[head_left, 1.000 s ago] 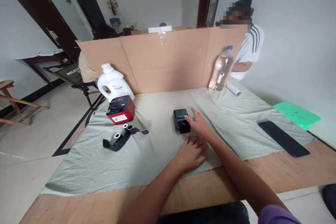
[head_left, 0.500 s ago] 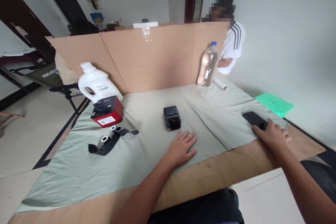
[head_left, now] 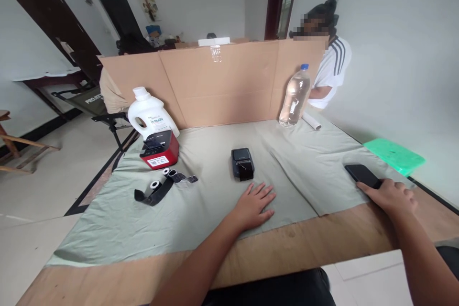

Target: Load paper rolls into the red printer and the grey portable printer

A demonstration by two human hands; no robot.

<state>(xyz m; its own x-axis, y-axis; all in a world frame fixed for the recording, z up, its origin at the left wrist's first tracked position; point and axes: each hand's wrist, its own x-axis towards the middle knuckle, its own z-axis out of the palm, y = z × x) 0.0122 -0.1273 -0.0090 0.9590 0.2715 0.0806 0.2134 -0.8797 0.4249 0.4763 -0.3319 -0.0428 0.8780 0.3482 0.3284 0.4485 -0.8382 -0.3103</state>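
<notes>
My left hand (head_left: 254,208) lies flat on the pale green cloth (head_left: 211,229), fingers spread, holding nothing. Just beyond its fingertips sits a small black portable printer (head_left: 242,163) with a dark strip hanging over its front. On the right, my right hand (head_left: 394,197) is closed around the near end of a black smartphone (head_left: 362,175). The thumb runs along the phone's near edge, and the other fingers curl on the far side, partly hidden. The phone rests on or just above the cloth; which one I cannot tell.
At the left stand a red-and-black printer (head_left: 159,151) and a white jug (head_left: 152,114), with black label rolls (head_left: 163,189) in front. A cardboard panel (head_left: 222,86) borders the back, beside a water bottle (head_left: 296,95) and a white roll (head_left: 311,121). A person (head_left: 333,67) sits beyond.
The camera has turned a little left, so everything appears further right. Both hands keep about the same places on the table, the right one still at the smartphone.
</notes>
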